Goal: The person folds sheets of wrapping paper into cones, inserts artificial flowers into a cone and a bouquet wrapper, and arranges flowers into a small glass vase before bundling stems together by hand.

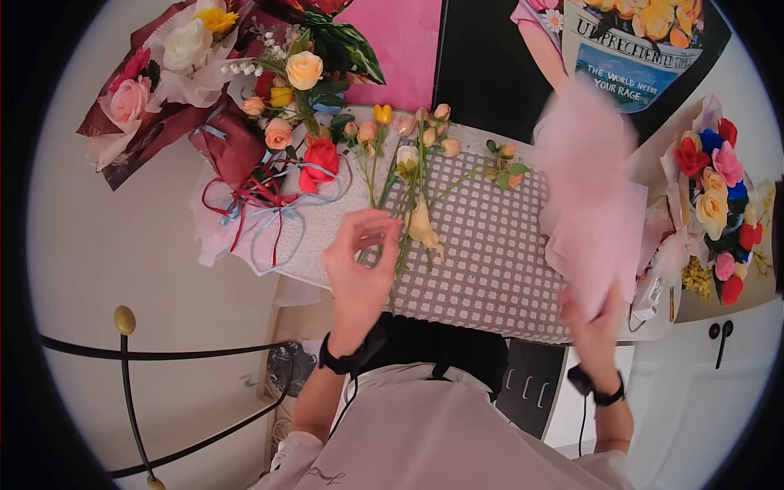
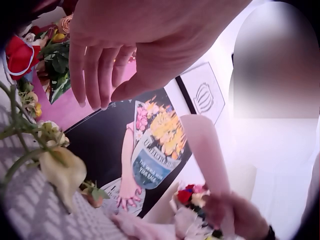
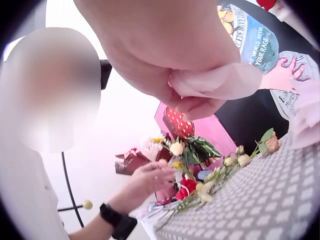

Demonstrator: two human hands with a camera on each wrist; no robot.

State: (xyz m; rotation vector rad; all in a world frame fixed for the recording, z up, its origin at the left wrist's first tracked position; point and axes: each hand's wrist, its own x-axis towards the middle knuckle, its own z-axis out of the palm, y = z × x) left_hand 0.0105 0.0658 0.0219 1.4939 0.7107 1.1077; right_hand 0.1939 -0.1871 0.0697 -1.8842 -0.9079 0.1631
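Observation:
My right hand (image 1: 592, 314) grips the lower end of a sheet of pale pink wrapping paper (image 1: 584, 188), raised at the right of the table and blurred at its top. In the right wrist view a fold of the paper (image 3: 220, 84) pokes out between thumb and fingers. My left hand (image 1: 363, 261) hovers near the flower stems at the table's left, and the left wrist view shows its fingers (image 2: 92, 75) hanging loosely with nothing held. Closest to it lies a cream calla lily (image 1: 421, 227), among several rosebuds and a yellow tulip (image 1: 382, 114).
Across the table lies a grey checked cloth (image 1: 482, 245). At the back left stands a wrapped bouquet (image 1: 188, 49), with red and blue ribbons (image 1: 269, 196) and a red rose (image 1: 320, 165) before it. Another bouquet (image 1: 719, 196) is on the right, and a white box (image 1: 651, 298) sits by the edge.

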